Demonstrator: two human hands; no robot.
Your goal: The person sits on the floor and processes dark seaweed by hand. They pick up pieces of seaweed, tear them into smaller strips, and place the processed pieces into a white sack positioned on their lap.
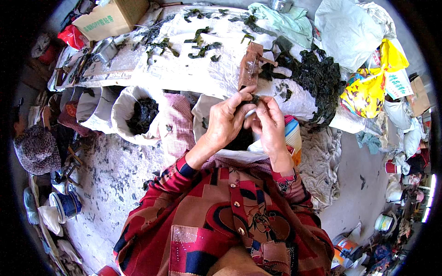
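My left hand (226, 115) and my right hand (267, 120) meet at the table's near edge, fingertips pinching a small dark piece of seaweed (253, 100) between them. Just beyond the fingers stands a rusty brown block-like tool (251, 65) with a bolt sticking out to its right. Loose dark green strips (203, 50) are scattered over the white cloth (193, 72). A large heap of dark seaweed (316, 76) lies to the right. Below my hands is an open bag with dark contents, partly hidden by my wrists.
A white-lined container (119, 114) of dark seaweed stands left of my lap. Further left are a metal cup (106, 50) and a cardboard box (110, 19). A yellow plastic bag (366, 86) and a pale sack (348, 32) sit at the right. Dark scraps dot the floor (107, 183).
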